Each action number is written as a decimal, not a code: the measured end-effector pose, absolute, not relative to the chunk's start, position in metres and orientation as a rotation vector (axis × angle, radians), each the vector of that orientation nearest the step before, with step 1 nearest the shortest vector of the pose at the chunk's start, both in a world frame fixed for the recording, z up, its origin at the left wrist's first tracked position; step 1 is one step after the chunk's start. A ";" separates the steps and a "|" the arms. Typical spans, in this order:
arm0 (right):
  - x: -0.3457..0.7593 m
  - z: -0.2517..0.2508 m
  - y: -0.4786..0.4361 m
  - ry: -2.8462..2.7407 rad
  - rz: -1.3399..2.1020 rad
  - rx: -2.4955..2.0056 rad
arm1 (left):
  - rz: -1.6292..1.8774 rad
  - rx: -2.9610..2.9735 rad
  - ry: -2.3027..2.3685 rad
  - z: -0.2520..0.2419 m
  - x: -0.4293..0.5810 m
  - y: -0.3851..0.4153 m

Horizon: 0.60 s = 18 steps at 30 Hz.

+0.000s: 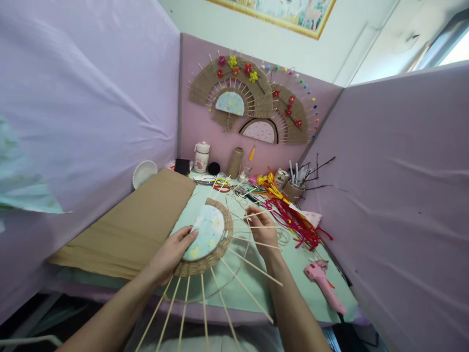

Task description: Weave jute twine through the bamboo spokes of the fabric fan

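The half-made fan lies on the green mat right in front of me. It has a flowery half circle in the middle and a band of brown string woven around it. Thin sticks poke out from it like sun rays, from 1 o'clock round to 7 o'clock.

My left hand sits at 8 o'clock of the fan. Its fingers lie flat and a little spread on the flowery part and touch it.

My right hand is at 3 o'clock of the fan, in among the sticks. Its fingers are bent and close together. I cannot tell if they pinch a stick or just touch it.

A pink glue gun lies at 4 o'clock, near my right arm. A pile of red fuzzy wires is at 2 o'clock. A brown cloth lies at 9 o'clock, just beside the fan. A white bowl stands at 11 o'clock. Two finished fans hang on the pink wall at 12 o'clock.
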State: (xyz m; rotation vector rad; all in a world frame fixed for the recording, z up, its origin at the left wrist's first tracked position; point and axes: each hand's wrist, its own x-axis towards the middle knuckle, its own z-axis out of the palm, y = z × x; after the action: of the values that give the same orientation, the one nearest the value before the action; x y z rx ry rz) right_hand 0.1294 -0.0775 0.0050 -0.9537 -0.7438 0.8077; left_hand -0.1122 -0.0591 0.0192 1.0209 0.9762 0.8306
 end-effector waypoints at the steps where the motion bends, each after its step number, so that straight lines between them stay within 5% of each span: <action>1: 0.129 0.005 -0.072 -0.697 0.856 -0.914 | 0.859 1.035 0.948 0.017 -0.107 -0.058; 18: 0.158 -0.007 -0.062 -0.467 1.580 -0.589 | 0.772 1.070 0.989 -0.019 -0.066 -0.078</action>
State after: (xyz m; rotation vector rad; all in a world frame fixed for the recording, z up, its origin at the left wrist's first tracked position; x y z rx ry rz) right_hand 0.1582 -0.0623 -0.0071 -0.5891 -0.4669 1.5799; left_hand -0.0657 -0.0775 -0.0195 1.0695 0.9885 0.7718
